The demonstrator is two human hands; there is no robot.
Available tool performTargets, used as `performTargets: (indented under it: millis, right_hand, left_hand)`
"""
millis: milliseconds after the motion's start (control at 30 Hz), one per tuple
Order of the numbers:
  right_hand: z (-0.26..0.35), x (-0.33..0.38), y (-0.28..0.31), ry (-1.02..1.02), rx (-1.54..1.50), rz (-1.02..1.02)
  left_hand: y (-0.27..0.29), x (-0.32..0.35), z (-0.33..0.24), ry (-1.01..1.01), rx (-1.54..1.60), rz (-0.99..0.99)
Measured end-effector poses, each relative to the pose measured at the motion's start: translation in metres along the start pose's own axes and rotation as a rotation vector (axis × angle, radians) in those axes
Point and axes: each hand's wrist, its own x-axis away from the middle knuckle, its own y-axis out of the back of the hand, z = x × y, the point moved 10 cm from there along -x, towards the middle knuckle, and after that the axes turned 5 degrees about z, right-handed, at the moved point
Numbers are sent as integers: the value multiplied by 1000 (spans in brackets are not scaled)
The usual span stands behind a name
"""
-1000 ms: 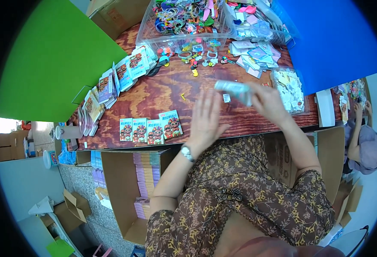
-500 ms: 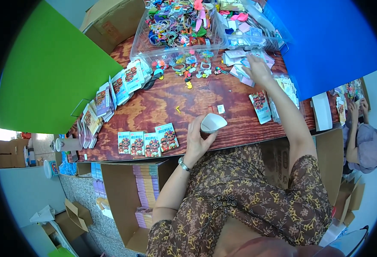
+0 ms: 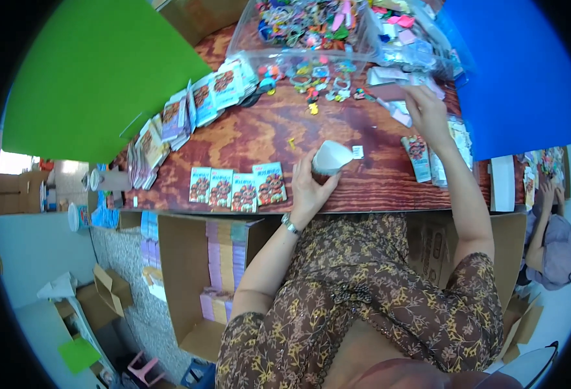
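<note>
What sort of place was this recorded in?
Probably a small hand-packing workshop: a clear plastic bin of small multicoloured trinkets and a row of four flat, printed rectangular packets on a reddish-brown wood-grained table, plus an open brown cardboard box of stacked packs below.

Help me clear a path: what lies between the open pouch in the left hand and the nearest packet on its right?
In the head view, a small white slip lies on the table between the pouch and the packet.
</note>
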Motion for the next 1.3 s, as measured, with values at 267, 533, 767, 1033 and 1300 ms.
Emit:
performTargets:
  millis: [267, 533, 767, 1033, 1300]
  right_hand:
    - [113, 40, -17, 235, -316, 168]
    - [144, 62, -64, 270, -265, 245]
    - [168, 69, -89, 351, 13, 309]
    - [13, -5, -122, -247, -516, 274]
    - [-91, -20, -184, -575, 146, 420]
  left_hand:
    - [7, -2, -9, -65, -67, -49]
    - [12, 11, -17, -92, -175, -89]
    - [8, 17, -3, -38, -191, -41]
    - [11, 15, 0, -41, -168, -39]
    - [4, 18, 4, -48, -139, 0]
